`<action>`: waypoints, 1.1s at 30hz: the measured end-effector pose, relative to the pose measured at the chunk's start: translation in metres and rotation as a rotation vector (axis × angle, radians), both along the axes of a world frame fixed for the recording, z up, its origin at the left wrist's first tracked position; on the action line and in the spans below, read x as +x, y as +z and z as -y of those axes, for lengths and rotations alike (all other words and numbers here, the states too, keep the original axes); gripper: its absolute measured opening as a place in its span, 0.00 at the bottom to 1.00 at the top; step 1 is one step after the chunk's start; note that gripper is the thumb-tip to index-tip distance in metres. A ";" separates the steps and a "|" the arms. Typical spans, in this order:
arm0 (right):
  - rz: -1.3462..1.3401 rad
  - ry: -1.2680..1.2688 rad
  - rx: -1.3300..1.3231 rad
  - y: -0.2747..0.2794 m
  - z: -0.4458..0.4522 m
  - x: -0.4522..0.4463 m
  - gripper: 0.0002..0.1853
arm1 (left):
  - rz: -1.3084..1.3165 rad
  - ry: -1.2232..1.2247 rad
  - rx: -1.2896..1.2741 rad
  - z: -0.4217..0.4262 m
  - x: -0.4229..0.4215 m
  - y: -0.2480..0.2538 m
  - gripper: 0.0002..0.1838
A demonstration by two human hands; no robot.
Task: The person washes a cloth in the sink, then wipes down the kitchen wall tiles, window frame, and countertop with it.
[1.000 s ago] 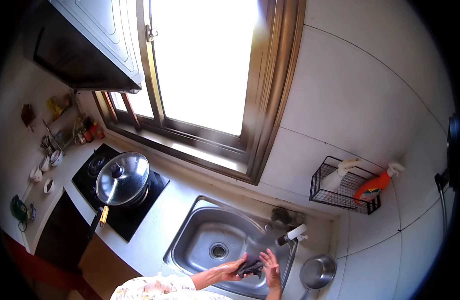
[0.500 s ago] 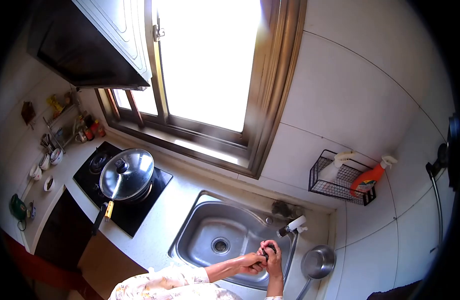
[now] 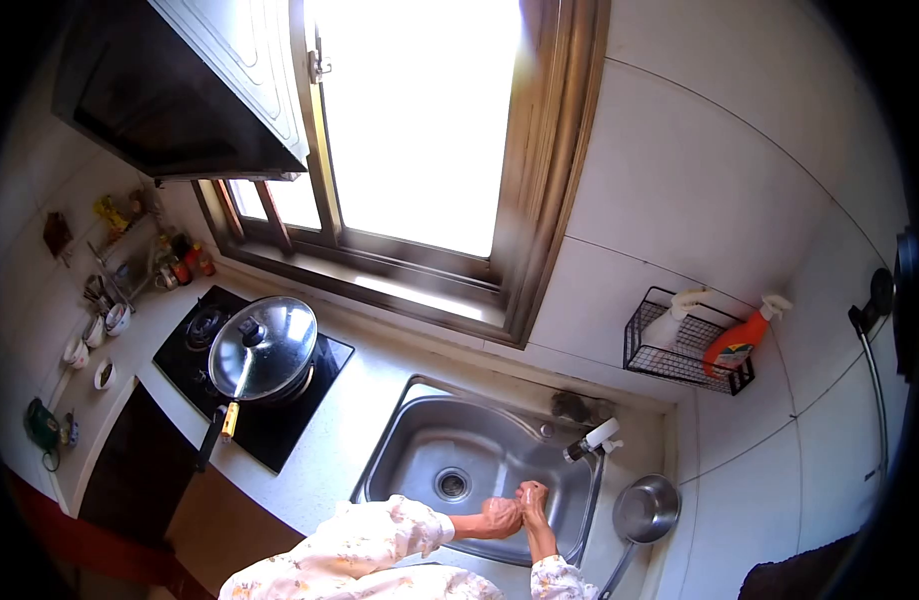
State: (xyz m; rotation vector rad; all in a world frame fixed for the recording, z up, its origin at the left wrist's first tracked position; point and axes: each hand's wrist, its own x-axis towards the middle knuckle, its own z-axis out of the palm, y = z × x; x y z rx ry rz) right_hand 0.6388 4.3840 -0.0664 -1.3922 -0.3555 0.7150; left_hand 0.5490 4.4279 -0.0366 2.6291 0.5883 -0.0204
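Note:
Both of my hands are over the right part of the steel sink [image 3: 410,440], pressed against each other. My left hand [image 3: 501,517] is a closed fist reaching in from the left. My right hand [image 3: 533,501] is closed too, its fingers curled beside the left one. Whatever they grip is hidden between the fingers. Behind them stands the faucet [image 3: 592,439] with a white head, and no water shows running from it. The drain [image 3: 452,484] lies to the left of my hands.
A steel saucepan [image 3: 647,508] rests on the counter right of the sink. On the stove [image 3: 315,400] sits a lidded pan [image 3: 265,350], its handle toward me. A wire basket [image 3: 670,350] on the wall holds spray bottles. Bowls and condiment bottles line the far left counter.
My hands have closed tighter together, and the small dark lump seen between the fingers before is now hidden. The camera view has shifted slightly.

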 end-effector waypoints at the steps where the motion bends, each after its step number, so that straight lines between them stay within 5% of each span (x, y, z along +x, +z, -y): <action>1: -0.005 -0.050 -0.042 -0.007 0.000 -0.004 0.09 | 0.009 -0.064 0.020 -0.002 -0.002 -0.019 0.13; 3: -0.006 -0.100 -0.080 -0.013 -0.003 -0.002 0.08 | 0.020 -0.127 0.043 -0.006 -0.004 -0.034 0.13; 4: -0.002 0.087 -0.186 -0.013 -0.004 0.007 0.10 | 0.031 -0.006 -0.022 -0.010 -0.006 -0.033 0.13; 5: 0.007 0.272 -0.292 -0.012 -0.005 0.015 0.15 | 0.045 0.114 -0.089 -0.014 -0.007 -0.030 0.15; 6: 0.024 0.191 -0.046 -0.016 -0.009 0.009 0.24 | 0.154 0.096 -0.214 -0.024 -0.016 -0.016 0.22; 7: 0.343 0.213 -0.031 -0.014 -0.008 0.011 0.33 | 0.162 0.128 -0.372 -0.032 -0.018 -0.003 0.27; 9: 0.421 0.300 0.101 0.054 0.001 0.000 0.42 | 0.380 0.052 -0.849 -0.046 -0.017 -0.005 0.36; 10: 0.253 0.368 0.120 0.085 0.004 -0.001 0.43 | 0.338 -0.028 -1.134 -0.052 -0.022 0.047 0.33; 13: 0.340 0.494 0.187 0.142 0.014 -0.006 0.46 | 0.167 0.069 -1.340 -0.056 -0.024 0.072 0.31; 16: 0.461 0.518 0.225 0.170 0.022 -0.001 0.49 | 0.300 0.087 -1.271 -0.053 -0.026 0.078 0.31; 22: 0.393 0.388 0.170 0.196 0.047 0.009 0.51 | 0.633 0.295 -1.638 -0.036 -0.017 0.100 0.28; 27: 0.103 0.280 0.190 0.144 0.073 0.029 0.30 | 0.972 0.401 -1.736 -0.049 -0.015 0.116 0.22; 29: 0.862 0.236 -0.394 0.138 0.075 0.024 0.29 | 1.039 0.373 -1.566 -0.044 -0.013 0.123 0.18; 30: 0.870 0.112 -0.155 0.133 0.069 0.020 0.35 | 1.022 0.415 -1.546 -0.041 -0.012 0.126 0.16; 33: 0.647 0.169 -0.008 0.173 0.052 0.005 0.34 | 0.900 0.360 -1.492 -0.032 -0.011 0.137 0.15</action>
